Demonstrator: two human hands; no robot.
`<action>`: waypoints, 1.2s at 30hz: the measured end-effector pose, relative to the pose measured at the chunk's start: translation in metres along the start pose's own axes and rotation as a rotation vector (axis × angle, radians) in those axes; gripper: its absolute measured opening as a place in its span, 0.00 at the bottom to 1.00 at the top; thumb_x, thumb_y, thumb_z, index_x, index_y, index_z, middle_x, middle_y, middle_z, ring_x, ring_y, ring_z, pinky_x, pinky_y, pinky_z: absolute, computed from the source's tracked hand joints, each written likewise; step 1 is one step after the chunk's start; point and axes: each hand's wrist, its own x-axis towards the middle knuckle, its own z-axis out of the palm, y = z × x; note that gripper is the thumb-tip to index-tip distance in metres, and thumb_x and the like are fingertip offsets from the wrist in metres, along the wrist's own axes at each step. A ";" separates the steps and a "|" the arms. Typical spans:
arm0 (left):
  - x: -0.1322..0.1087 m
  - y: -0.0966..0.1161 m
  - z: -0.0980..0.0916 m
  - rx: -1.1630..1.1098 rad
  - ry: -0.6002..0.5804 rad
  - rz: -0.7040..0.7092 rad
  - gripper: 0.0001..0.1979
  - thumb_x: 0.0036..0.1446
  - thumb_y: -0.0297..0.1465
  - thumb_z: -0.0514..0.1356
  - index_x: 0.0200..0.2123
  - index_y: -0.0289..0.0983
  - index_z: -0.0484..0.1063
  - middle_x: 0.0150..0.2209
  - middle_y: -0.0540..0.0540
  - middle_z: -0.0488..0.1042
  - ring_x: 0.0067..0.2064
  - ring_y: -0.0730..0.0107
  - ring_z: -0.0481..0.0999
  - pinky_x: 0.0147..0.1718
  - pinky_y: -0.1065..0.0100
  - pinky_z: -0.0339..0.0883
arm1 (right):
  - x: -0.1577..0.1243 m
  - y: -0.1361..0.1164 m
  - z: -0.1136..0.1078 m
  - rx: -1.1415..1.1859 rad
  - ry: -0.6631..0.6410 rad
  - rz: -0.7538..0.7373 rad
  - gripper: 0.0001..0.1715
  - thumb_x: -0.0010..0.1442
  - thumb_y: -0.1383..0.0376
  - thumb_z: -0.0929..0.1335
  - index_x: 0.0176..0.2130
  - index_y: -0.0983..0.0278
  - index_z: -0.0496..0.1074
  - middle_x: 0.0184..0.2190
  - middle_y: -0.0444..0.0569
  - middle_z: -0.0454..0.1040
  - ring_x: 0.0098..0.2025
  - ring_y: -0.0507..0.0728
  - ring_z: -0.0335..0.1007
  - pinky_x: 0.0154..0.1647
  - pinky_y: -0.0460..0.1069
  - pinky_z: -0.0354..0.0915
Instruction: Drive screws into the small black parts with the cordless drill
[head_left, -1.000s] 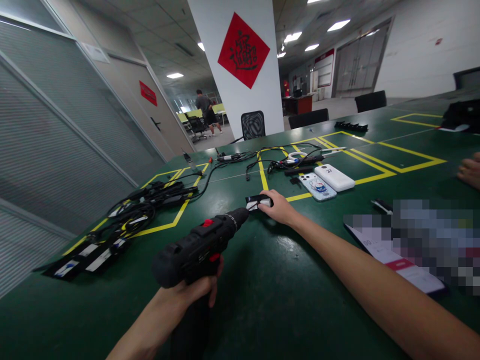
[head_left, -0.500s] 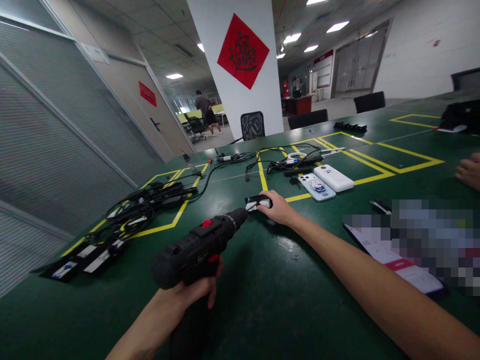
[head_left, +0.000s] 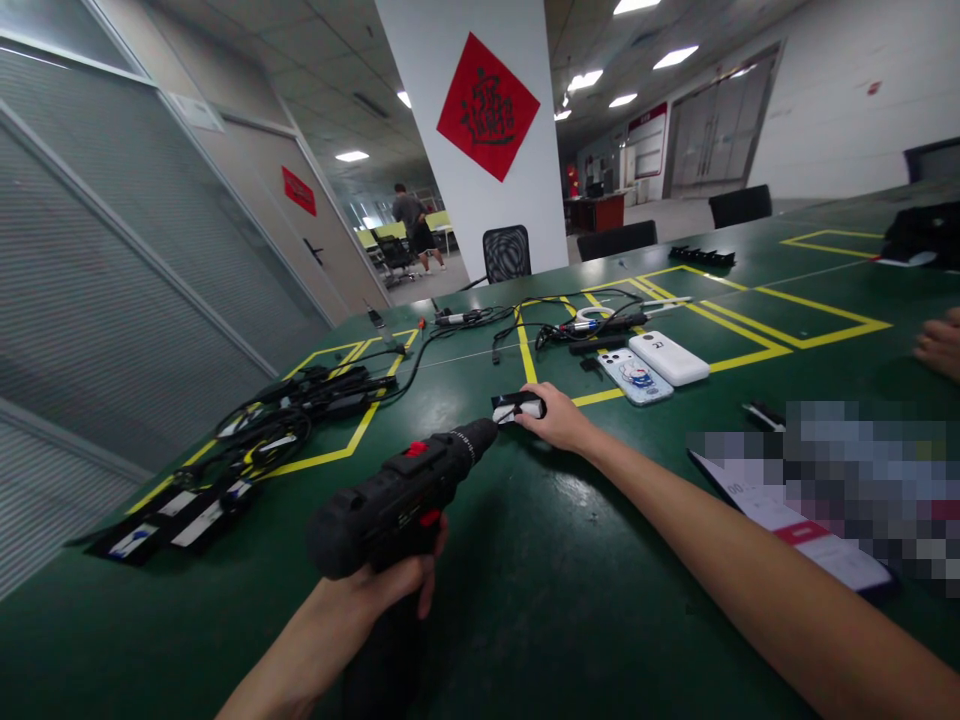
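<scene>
My left hand [head_left: 390, 585] is closed round the grip of a black cordless drill [head_left: 397, 498] with red buttons. The drill's chuck points away from me, its tip close to a small black and white part [head_left: 516, 407] lying on the green table [head_left: 540, 600]. My right hand [head_left: 559, 418] reaches far forward and holds that small part down on the table, fingers closed on its right end.
Two phones [head_left: 651, 365] lie beyond the part by yellow floor-tape lines. Tangled black cables and adapters [head_left: 300, 400] spread to the left. A paper sheet [head_left: 795, 525] lies at right. Another person's hand [head_left: 937, 345] rests at the right edge. A person stands far off.
</scene>
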 end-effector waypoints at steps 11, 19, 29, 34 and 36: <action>0.001 -0.002 0.002 -0.002 0.019 0.026 0.15 0.54 0.36 0.61 0.43 0.37 0.67 0.32 0.49 0.72 0.26 0.67 0.70 0.31 0.63 0.63 | 0.001 0.003 0.001 0.005 0.001 -0.004 0.25 0.53 0.60 0.71 0.50 0.64 0.68 0.45 0.51 0.69 0.45 0.57 0.68 0.50 0.51 0.62; -0.001 0.001 0.004 0.016 0.044 -0.003 0.18 0.54 0.37 0.61 0.46 0.35 0.68 0.28 0.49 0.73 0.27 0.66 0.70 0.29 0.64 0.63 | 0.001 0.002 0.000 -0.001 0.001 -0.001 0.25 0.53 0.60 0.70 0.50 0.64 0.68 0.44 0.51 0.70 0.44 0.57 0.68 0.49 0.51 0.62; -0.001 0.006 0.006 0.034 0.047 0.000 0.16 0.52 0.35 0.61 0.44 0.34 0.70 0.26 0.49 0.72 0.26 0.66 0.70 0.30 0.63 0.63 | 0.000 -0.002 -0.003 -0.002 -0.010 0.014 0.25 0.54 0.60 0.70 0.50 0.64 0.68 0.44 0.51 0.70 0.45 0.57 0.68 0.50 0.52 0.62; -0.001 0.005 0.006 -0.023 0.041 0.002 0.19 0.53 0.36 0.61 0.47 0.35 0.67 0.30 0.49 0.72 0.26 0.67 0.70 0.31 0.63 0.64 | 0.000 -0.003 -0.003 0.008 -0.010 0.016 0.25 0.54 0.60 0.70 0.51 0.64 0.68 0.44 0.51 0.70 0.44 0.57 0.68 0.49 0.52 0.62; -0.001 0.005 0.005 -0.026 0.031 0.015 0.19 0.53 0.35 0.61 0.48 0.36 0.66 0.33 0.49 0.72 0.26 0.69 0.70 0.30 0.63 0.64 | 0.000 -0.002 -0.003 0.010 -0.005 0.007 0.25 0.54 0.60 0.70 0.50 0.64 0.68 0.44 0.51 0.70 0.44 0.57 0.68 0.49 0.52 0.62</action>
